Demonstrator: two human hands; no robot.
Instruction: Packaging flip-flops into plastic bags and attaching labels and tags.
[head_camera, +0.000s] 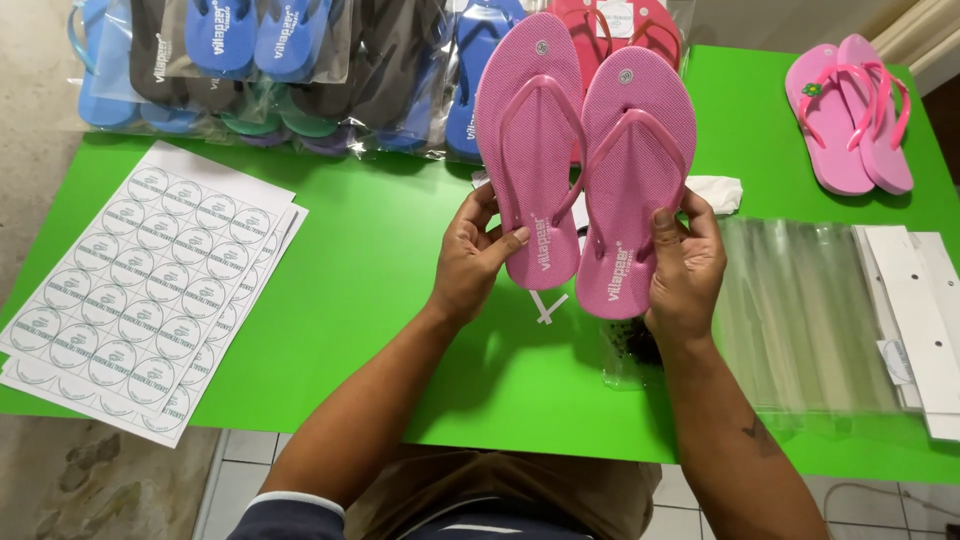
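A person's left hand (472, 262) closes on the heel of one pink flip-flop (528, 150), thumb across the footbed and fingers curled behind, while the right hand (686, 265) grips the heel of its partner (636, 180) in the same way. Both sandals are raised side by side, soles facing away and toes pointing up, above a bright green table (380, 280). The foam slabs look light and slightly flexible, with a dimpled surface that should resist slipping; the thin straps seem the weaker part, so the heel edge, where both hands now pinch, appears the surest place to hold. Just below the right wrist lies a small clear bag of dark bits (632, 352), and a white plastic tie (546, 306) rests on the table between the hands. To the right sit a stack of clear sleeves (800, 310) and white card hangers (915, 310), with another pink pair (852, 115) beyond. Sheets of round stickers (140, 290) cover the left corner, and bagged blue, black and red sandals (290, 70) line the far edge.
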